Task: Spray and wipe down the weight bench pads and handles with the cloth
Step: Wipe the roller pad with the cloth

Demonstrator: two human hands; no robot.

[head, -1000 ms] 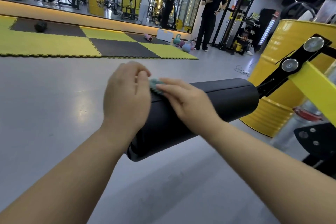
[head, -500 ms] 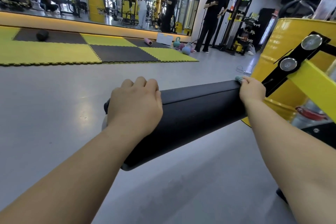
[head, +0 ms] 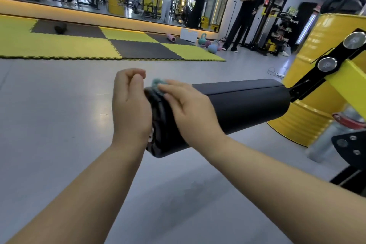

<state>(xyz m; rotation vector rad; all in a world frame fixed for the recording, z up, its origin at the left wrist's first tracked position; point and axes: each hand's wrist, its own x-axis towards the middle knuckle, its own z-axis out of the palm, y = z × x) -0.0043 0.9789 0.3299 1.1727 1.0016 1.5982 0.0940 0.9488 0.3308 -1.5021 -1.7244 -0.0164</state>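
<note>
A black cylindrical roller pad [head: 243, 103] juts out from a yellow machine arm [head: 348, 81] toward me. My right hand [head: 190, 109] lies over the pad's near end, pressing a small teal cloth [head: 157, 83] against the top rim; only a bit of the cloth shows past the fingertips. My left hand [head: 130, 105] is just left of the pad's end cap, fingers curled, thumb and fingertips pinched together close to the cloth. I cannot tell whether it touches the pad or the cloth. No spray bottle is in view.
A yellow drum [head: 309, 117] stands behind the pad at right, with black machine brackets [head: 350, 144] below. Grey floor stretches left and ahead. Yellow and black mats [head: 83, 45], kettlebells [head: 213, 46] and a standing person [head: 245, 14] lie farther back by the mirror wall.
My right hand slid the cloth from the pad's far end back to the near end. My left hand let go of the pad's near end and now hovers beside the end cap.
</note>
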